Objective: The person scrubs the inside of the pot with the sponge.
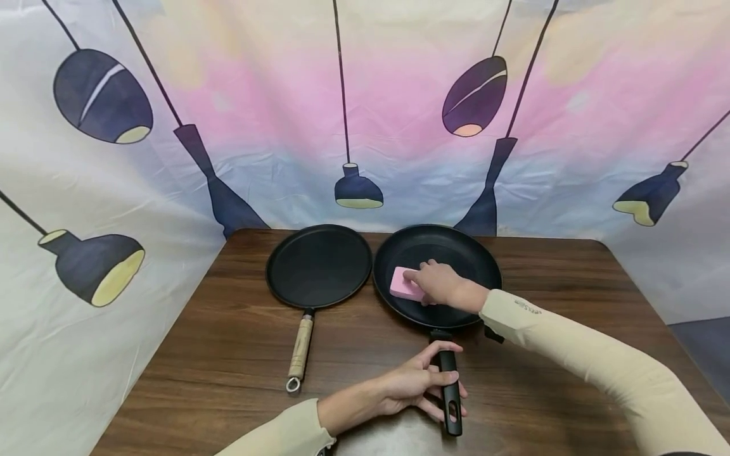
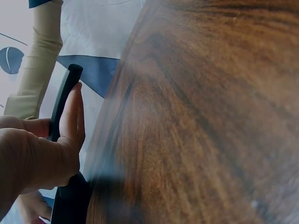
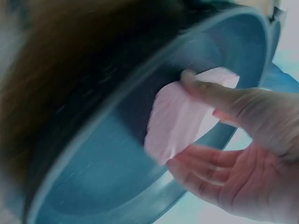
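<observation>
My right hand (image 1: 441,284) grips a pink sponge (image 1: 402,286) against the inside of a black frying pan (image 1: 473,259), toward the pan's left side. In the right wrist view the thumb and fingers pinch the sponge (image 3: 173,116) from opposite sides, over the dark pan surface. My left hand (image 1: 407,383) holds the pan's black handle (image 1: 450,405), thumb on top and fingers beneath. The left wrist view shows the same handle (image 2: 63,102) between the thumb and fingers of the left hand (image 2: 42,154).
Left of the frying pan lies a flat black griddle pan (image 1: 319,266) with a wooden handle (image 1: 301,347), their rims close together. Both are on a brown wooden table (image 1: 228,354). A cloth backdrop (image 1: 274,95) printed with hanging lamps stands behind the table.
</observation>
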`<act>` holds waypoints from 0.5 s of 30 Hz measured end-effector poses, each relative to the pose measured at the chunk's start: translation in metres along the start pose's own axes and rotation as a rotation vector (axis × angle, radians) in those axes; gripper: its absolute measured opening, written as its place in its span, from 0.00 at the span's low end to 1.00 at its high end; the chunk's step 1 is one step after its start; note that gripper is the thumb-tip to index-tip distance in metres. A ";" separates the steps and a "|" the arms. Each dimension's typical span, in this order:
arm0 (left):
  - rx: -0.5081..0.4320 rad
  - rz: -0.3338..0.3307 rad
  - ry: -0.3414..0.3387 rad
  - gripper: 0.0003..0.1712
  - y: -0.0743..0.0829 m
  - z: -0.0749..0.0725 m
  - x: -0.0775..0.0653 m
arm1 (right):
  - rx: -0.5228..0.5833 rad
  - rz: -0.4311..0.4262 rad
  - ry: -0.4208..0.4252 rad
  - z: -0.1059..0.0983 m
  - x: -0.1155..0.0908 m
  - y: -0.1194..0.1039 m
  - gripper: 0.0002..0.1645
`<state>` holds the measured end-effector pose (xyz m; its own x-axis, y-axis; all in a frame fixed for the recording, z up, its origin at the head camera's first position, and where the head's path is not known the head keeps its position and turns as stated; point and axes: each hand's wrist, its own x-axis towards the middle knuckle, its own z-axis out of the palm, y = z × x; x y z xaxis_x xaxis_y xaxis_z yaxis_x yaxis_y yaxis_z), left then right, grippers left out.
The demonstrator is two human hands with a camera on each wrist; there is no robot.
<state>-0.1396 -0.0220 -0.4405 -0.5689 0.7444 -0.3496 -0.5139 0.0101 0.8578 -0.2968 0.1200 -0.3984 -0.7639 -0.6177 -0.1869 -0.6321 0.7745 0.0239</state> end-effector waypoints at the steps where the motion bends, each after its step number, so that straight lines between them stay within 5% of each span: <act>1: 0.002 0.002 0.001 0.28 0.000 0.000 0.000 | 0.006 0.008 0.008 0.000 -0.001 0.003 0.35; 9: 0.016 0.014 0.009 0.28 0.004 0.001 0.000 | 0.014 0.254 0.032 0.000 0.011 0.060 0.29; 15: 0.011 0.007 0.013 0.28 0.001 0.004 -0.001 | 0.039 0.194 0.031 0.004 -0.003 0.050 0.28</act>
<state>-0.1371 -0.0205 -0.4373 -0.5806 0.7359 -0.3485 -0.5029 0.0125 0.8642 -0.3254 0.1606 -0.4009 -0.8747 -0.4600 -0.1526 -0.4678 0.8836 0.0180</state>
